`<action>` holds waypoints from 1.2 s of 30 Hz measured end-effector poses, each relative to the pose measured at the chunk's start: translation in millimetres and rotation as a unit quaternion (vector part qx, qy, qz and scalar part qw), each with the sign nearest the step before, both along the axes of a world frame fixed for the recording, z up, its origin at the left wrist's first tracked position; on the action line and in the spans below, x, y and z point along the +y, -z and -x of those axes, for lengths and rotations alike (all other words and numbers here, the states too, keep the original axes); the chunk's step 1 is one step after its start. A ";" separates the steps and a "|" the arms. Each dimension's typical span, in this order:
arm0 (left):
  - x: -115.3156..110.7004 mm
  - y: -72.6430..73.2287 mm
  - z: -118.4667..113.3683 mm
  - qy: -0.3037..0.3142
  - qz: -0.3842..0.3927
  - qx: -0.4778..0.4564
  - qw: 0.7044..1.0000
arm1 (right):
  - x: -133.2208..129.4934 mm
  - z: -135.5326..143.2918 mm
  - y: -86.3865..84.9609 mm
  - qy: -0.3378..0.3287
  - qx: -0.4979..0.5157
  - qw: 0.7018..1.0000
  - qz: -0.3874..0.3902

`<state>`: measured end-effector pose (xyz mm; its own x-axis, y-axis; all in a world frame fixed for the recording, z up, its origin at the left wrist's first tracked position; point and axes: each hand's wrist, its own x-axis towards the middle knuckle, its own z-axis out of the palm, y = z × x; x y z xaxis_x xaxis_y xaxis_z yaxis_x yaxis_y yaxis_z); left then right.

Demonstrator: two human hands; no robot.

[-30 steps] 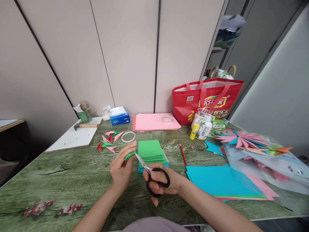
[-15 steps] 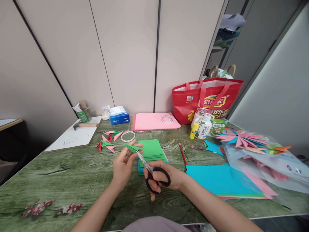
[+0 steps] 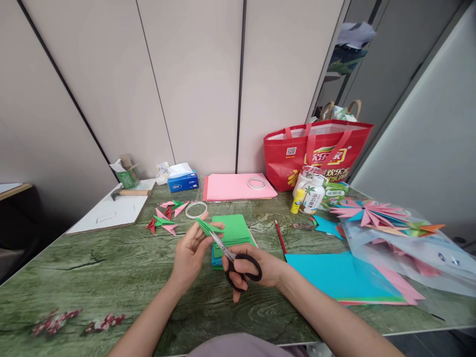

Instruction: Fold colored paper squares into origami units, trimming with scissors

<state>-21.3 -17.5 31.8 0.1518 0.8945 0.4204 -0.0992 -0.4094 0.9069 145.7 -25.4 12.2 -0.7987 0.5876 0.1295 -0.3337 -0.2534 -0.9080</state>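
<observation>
Between the fingertips of my left hand (image 3: 190, 253) is a small folded piece of green paper (image 3: 205, 227), its pointed end toward the upper left. My right hand (image 3: 256, 267) grips black-handled scissors (image 3: 225, 249), fingers through the loops. The scissor blades meet the lower edge of the green paper; whether they cut into it is too small to tell. Behind and below the hands lies a stack of green paper (image 3: 231, 227), with blue sheets showing underneath. To the left, several folded pink, red and green paper pieces (image 3: 163, 221) lie beside a roll of tape (image 3: 196, 210).
Pink sheets (image 3: 230, 187) with another tape roll (image 3: 256, 183) lie at the back. A red pencil (image 3: 280, 237), blue paper (image 3: 342, 277), a glue stick (image 3: 297, 201) and a red bag (image 3: 282, 158) are right. A hammer (image 3: 130, 192) rests on a white board (image 3: 111, 210) at left.
The green paper has tilted slightly in my left hand, its tip a little higher. The scissors stay at its lower edge, their handles slightly closer together. The view has shifted slightly.
</observation>
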 end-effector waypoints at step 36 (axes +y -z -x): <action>-1.0 -0.6 3.4 0.026 0.056 0.030 0.998 | 0.0 -3.0 -10.0 0.078 -0.103 0.991 -0.043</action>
